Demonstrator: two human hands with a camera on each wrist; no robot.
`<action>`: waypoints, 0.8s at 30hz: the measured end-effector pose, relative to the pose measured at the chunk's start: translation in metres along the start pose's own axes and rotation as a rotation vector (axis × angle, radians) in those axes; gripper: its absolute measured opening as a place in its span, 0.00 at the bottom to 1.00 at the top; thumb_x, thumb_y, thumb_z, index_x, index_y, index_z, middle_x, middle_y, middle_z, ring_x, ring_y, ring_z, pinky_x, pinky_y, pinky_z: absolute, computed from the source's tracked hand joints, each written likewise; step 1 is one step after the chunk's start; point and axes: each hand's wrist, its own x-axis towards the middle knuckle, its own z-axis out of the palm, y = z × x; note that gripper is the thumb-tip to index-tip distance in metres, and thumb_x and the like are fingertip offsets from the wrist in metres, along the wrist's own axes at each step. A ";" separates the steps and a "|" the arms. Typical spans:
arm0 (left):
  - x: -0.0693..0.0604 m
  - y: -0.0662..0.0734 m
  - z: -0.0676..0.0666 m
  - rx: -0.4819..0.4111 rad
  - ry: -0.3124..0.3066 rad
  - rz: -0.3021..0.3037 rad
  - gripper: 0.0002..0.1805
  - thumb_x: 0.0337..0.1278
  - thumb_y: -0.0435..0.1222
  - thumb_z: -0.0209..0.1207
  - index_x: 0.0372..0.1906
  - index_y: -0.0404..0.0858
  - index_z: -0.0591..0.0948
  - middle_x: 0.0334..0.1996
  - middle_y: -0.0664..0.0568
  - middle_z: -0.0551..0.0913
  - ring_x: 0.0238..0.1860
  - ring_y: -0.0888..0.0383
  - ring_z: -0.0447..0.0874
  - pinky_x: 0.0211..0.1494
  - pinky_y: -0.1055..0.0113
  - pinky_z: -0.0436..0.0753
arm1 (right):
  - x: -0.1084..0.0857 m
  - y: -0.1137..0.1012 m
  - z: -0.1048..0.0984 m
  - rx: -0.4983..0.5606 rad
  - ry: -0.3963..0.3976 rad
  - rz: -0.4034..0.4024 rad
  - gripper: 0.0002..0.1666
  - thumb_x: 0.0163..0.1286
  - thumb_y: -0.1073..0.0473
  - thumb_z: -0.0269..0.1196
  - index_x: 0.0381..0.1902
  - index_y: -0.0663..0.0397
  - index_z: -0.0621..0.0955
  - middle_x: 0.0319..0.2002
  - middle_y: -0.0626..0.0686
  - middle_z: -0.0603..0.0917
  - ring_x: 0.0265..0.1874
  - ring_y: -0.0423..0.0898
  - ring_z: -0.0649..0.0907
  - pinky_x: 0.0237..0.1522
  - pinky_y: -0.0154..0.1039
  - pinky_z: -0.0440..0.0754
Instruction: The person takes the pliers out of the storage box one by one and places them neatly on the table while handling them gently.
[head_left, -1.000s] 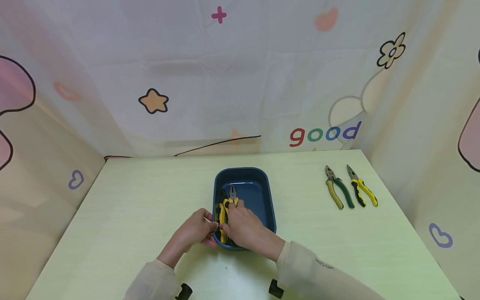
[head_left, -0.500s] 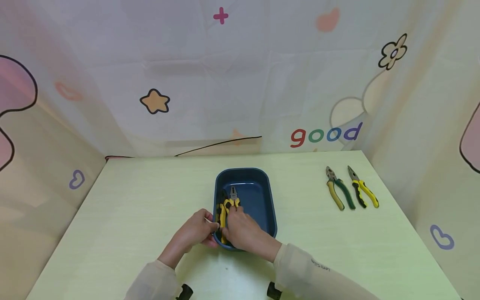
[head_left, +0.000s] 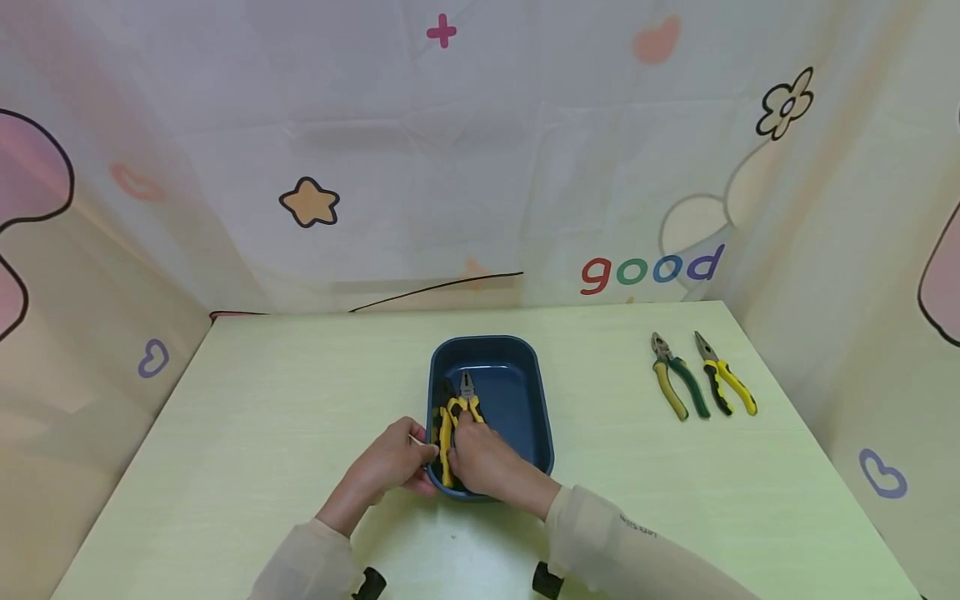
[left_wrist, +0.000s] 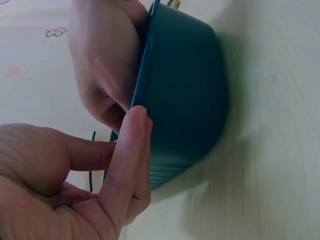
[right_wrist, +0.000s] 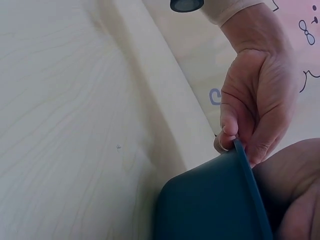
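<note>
A dark blue rectangular tray [head_left: 517, 400] sits mid-table in the head view. My left hand [head_left: 390, 457] pinches its near left rim, thumb inside and fingers against the outer wall [left_wrist: 185, 75], as the left wrist view shows. Inside the tray, my right hand [head_left: 487, 458] grips yellow-and-black-handled pliers [head_left: 467, 385]; their metal nose points away, and the hand covers most of the handles. Left of them, along the tray's left side, lies another tool with a yellow-and-black handle [head_left: 446, 450]. Dark parts there are too small to tell. Both wrist views see the tray wall hiding its contents.
On the right of the pale table [head_left: 285, 400] lie pliers with green handles [head_left: 678, 377] and long-nose pliers with yellow-and-black handles [head_left: 723, 373], both outside the tray. A printed curtain [head_left: 480, 167] hangs along the table's back and sides.
My right hand has shifted slightly toward me along the pliers' handles, baring a bit more of them. The pliers, my left hand and the tray stay about where they were.
</note>
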 end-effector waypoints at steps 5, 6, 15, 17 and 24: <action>0.000 0.000 -0.001 -0.007 -0.007 0.004 0.06 0.75 0.27 0.55 0.46 0.30 0.69 0.27 0.40 0.81 0.17 0.57 0.84 0.29 0.64 0.88 | 0.002 0.002 0.001 0.049 -0.008 0.001 0.23 0.76 0.65 0.60 0.61 0.75 0.69 0.36 0.60 0.80 0.30 0.50 0.82 0.35 0.45 0.88; 0.000 -0.001 -0.001 -0.009 -0.009 0.006 0.06 0.75 0.27 0.55 0.46 0.30 0.69 0.27 0.40 0.82 0.17 0.57 0.84 0.29 0.64 0.88 | 0.002 0.002 0.000 0.058 -0.008 0.000 0.22 0.76 0.65 0.59 0.61 0.75 0.69 0.35 0.60 0.80 0.29 0.49 0.82 0.34 0.44 0.88; 0.001 0.000 0.000 -0.017 -0.014 0.010 0.06 0.74 0.26 0.55 0.46 0.30 0.69 0.27 0.39 0.82 0.17 0.57 0.83 0.27 0.64 0.88 | 0.002 0.002 -0.008 0.103 -0.039 0.013 0.25 0.77 0.67 0.56 0.65 0.79 0.66 0.29 0.57 0.78 0.21 0.46 0.82 0.22 0.38 0.84; 0.001 0.000 0.000 -0.015 -0.013 0.011 0.06 0.74 0.27 0.55 0.46 0.30 0.69 0.27 0.39 0.82 0.17 0.57 0.83 0.27 0.64 0.88 | 0.002 0.002 -0.009 0.105 -0.040 0.015 0.25 0.78 0.67 0.55 0.65 0.79 0.66 0.29 0.57 0.78 0.21 0.46 0.81 0.22 0.38 0.83; 0.000 -0.002 0.000 -0.013 -0.007 0.020 0.06 0.74 0.27 0.55 0.46 0.30 0.69 0.25 0.39 0.81 0.17 0.56 0.84 0.29 0.61 0.89 | 0.002 0.007 -0.012 0.216 -0.038 0.017 0.21 0.77 0.69 0.52 0.63 0.78 0.66 0.25 0.56 0.78 0.17 0.45 0.80 0.18 0.36 0.78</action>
